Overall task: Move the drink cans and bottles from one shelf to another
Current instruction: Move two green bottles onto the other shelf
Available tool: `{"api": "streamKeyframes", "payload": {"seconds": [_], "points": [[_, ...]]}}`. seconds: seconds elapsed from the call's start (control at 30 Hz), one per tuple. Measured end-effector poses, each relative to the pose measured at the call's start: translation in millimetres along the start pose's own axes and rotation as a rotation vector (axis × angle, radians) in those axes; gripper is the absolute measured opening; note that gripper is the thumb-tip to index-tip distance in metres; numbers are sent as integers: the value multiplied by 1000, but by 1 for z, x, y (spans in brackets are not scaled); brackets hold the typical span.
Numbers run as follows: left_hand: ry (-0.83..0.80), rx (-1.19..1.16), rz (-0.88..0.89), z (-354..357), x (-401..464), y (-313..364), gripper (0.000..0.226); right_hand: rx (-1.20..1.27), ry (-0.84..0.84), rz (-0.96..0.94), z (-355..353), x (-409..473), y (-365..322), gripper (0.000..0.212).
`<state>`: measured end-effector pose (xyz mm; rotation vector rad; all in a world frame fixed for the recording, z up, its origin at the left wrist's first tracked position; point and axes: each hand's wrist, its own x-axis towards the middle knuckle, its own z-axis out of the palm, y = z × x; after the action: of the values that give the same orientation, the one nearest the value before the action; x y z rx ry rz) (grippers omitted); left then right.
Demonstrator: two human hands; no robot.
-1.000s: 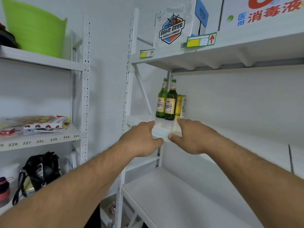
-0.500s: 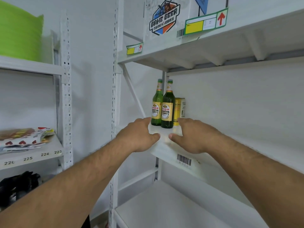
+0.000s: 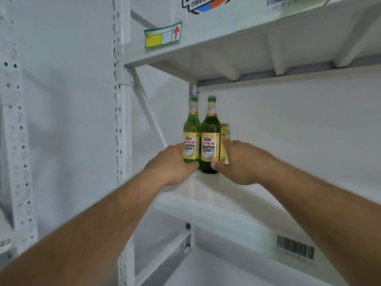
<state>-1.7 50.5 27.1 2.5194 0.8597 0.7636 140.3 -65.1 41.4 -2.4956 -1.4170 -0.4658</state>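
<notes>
Two green beer bottles, left (image 3: 191, 133) and right (image 3: 210, 137), upright, caps up, back corner of white shelf (image 3: 216, 190) | yellow can (image 3: 224, 139) upright behind them | left hand (image 3: 171, 164) fingers curling at left bottle, right hand (image 3: 241, 162) fingers spread beside right bottle; grip unclear | barcode label (image 3: 295, 247) on shelf edge.

We see even, soft, bright indoor light with no harsh glare. Faint shadow lies under the upper shelf (image 3: 247, 48) and behind the bottles (image 3: 210, 137). The bottle labels read sharp; the barcode label (image 3: 295, 247) and the left upright (image 3: 16, 141) smear with motion blur. Wide-angle distortion bends straight lines near the edges.
</notes>
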Motion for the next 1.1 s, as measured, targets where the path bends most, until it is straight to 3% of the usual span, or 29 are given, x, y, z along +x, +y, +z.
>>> {"api": "streamKeyframes", "payload": {"seconds": [0.27,0.5,0.57,0.67,0.7,0.9,1.1], "points": [[-47,-229,-17,1,98,-46,76,155,106,206,33,86,-16,61],[-126,-506,-80,19,161,-59,84,641,198,414,37,129,-18,52],[-164,-571,-85,26,176,-64,74,734,214,418,38,136,-21,41],[-233,-624,-62,35,190,-68,36,819,233,443,41,145,-23,35],[-242,-638,-53,37,193,-69,32,847,232,453,42,147,-22,33],[-227,-694,-51,41,200,-72,51,948,284,471,48,151,-16,29],[-225,-705,-44,38,194,-74,60,933,350,510,46,139,-17,50]]}}
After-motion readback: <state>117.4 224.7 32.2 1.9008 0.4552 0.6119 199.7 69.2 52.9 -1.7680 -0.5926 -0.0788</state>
